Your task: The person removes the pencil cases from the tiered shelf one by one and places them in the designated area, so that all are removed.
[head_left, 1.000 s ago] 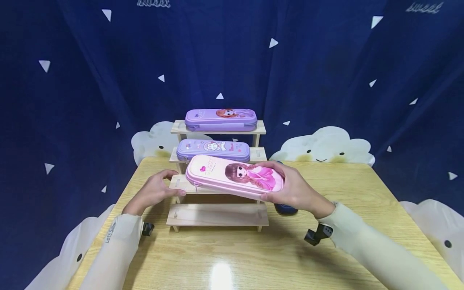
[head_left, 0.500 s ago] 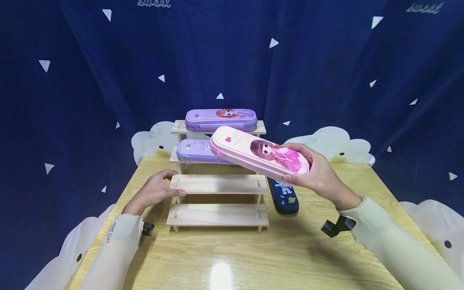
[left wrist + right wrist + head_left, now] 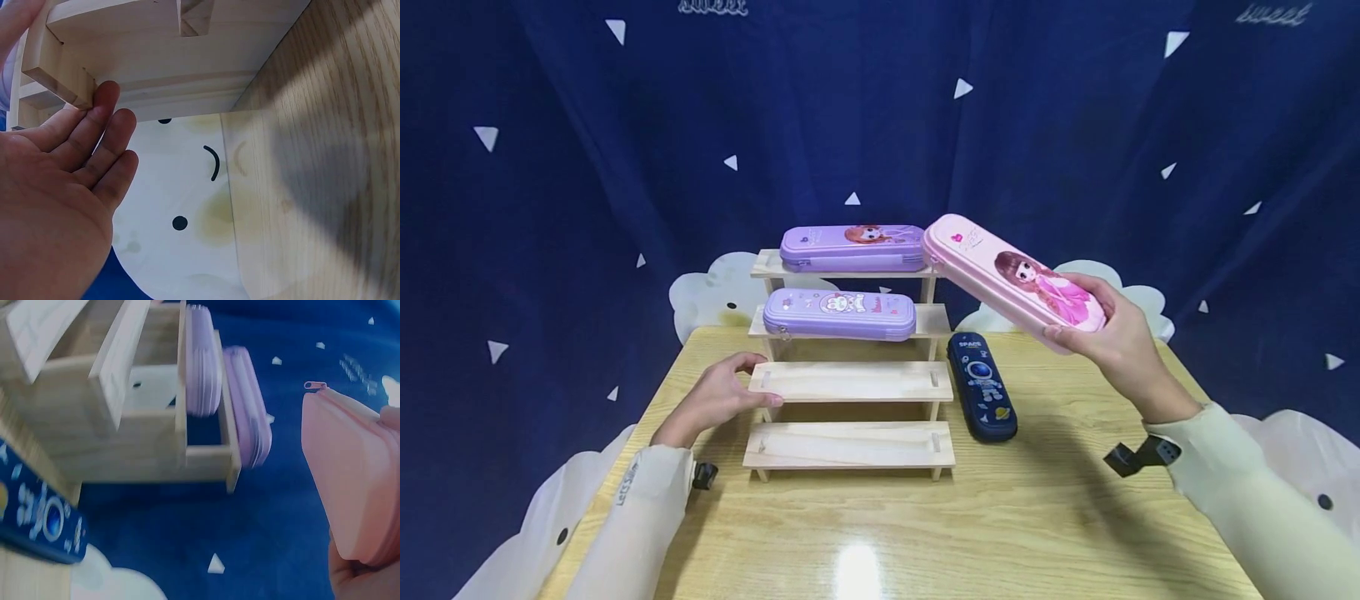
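Observation:
My right hand (image 3: 1120,354) holds a pink pencil case (image 3: 1011,279) by its right end, in the air to the right of a stepped wooden rack (image 3: 850,381). The case tilts, its left end higher, and a girl in pink is printed on its lid. In the right wrist view, its plain underside and zipper pull (image 3: 315,385) show. My left hand (image 3: 715,396) grips the left end of the rack's second shelf from the bottom, thumb in front. In the left wrist view, the fingers (image 3: 119,134) reach under the wooden frame (image 3: 62,69).
A purple pencil case (image 3: 850,248) lies on the top shelf, and a lavender one (image 3: 838,315) with a rabbit lies on the shelf below. A dark blue astronaut pencil case (image 3: 983,387) rests on the table (image 3: 1037,517) beside the rack. A blue curtain (image 3: 1075,125) hangs behind.
My right hand has carried the pink pencil case up and to the right, away from the shelves, uncovering the lavender and dark blue cases. My left hand has stayed put.

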A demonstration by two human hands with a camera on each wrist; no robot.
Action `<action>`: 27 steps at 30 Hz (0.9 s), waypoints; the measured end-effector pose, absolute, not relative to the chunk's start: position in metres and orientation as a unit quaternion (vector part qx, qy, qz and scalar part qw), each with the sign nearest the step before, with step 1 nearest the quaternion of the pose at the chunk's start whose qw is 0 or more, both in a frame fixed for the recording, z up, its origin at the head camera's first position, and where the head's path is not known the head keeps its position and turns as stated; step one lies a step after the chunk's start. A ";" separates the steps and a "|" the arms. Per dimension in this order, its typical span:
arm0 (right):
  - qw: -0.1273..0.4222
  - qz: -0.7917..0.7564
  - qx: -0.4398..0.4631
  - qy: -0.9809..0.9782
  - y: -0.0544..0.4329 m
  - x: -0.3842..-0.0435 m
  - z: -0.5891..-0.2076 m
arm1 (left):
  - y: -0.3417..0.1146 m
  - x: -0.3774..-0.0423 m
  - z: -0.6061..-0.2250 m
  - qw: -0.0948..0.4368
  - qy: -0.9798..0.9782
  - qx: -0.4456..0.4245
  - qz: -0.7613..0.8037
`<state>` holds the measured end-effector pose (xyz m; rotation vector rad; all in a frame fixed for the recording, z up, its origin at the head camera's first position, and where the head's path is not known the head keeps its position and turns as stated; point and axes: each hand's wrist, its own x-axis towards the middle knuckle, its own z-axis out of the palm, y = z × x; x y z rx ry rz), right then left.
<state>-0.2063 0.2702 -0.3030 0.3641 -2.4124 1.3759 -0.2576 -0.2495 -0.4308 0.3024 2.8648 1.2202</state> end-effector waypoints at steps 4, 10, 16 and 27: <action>0.191 0.485 0.096 -0.848 0.286 -0.210 -0.311 | -0.250 -0.258 -0.433 0.009 0.914 0.098 0.394; 0.212 0.497 0.060 -0.839 0.302 -0.215 -0.323 | -0.250 -0.258 -0.432 0.008 0.916 0.097 0.390; 0.242 0.507 0.017 -0.827 0.308 -0.226 -0.336 | -0.254 -0.254 -0.428 0.003 0.919 0.093 0.382; 0.247 0.474 -0.099 -0.839 0.323 -0.226 -0.362 | -0.249 -0.258 -0.429 0.005 0.921 0.103 0.376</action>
